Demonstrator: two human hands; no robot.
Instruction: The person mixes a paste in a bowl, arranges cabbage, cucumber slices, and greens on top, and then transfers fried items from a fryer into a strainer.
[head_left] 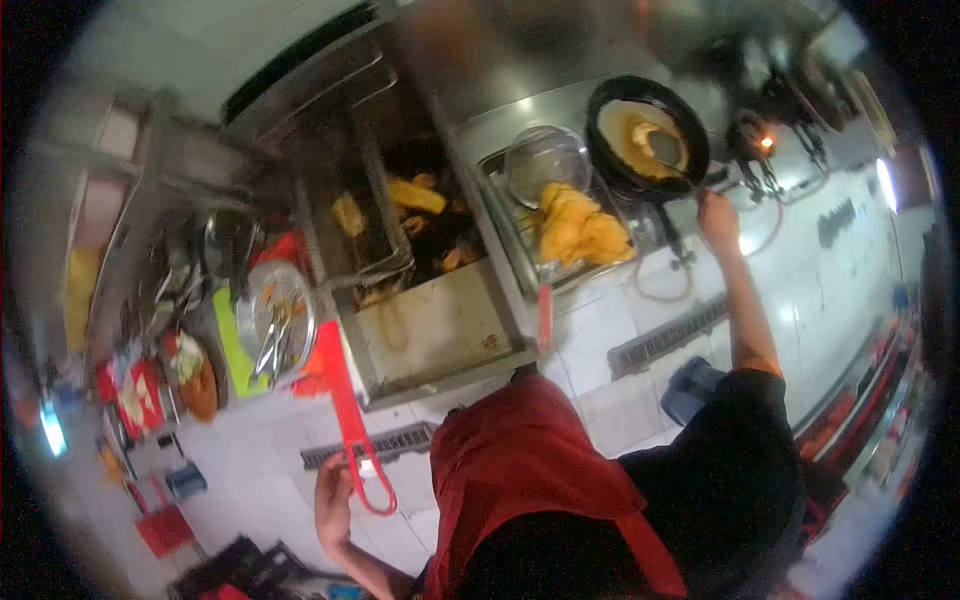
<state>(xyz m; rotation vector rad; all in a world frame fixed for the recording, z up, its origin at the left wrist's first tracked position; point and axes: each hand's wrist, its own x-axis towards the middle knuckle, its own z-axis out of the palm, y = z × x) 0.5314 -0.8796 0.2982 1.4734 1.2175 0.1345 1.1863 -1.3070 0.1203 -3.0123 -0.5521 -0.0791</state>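
Note:
My right hand [716, 220] is closed around the thin handle of what looks like a ladle [685, 176]. Its round end rests among pale food in yellowish liquid inside a black frying pan [597, 150]. The pan's own handle [670, 232] points toward me, free of my hand. Low on the left, my left hand [333, 500] hangs with loosely bent fingers beside a long red handle ending in a loop [350, 415]. It appears to hold nothing, though its fingertips are blurred. Golden fried food [580, 228] lies left of the pan, below a round wire strainer [548, 165].
A deep fryer [430, 330] with dark oil and floating pieces stands left of the pan. A lit burner [765, 143] is to the right. Tongs [275, 340] lie in a metal bowl [300, 362] beside a green board [232, 345]. A dark red apron covers my front.

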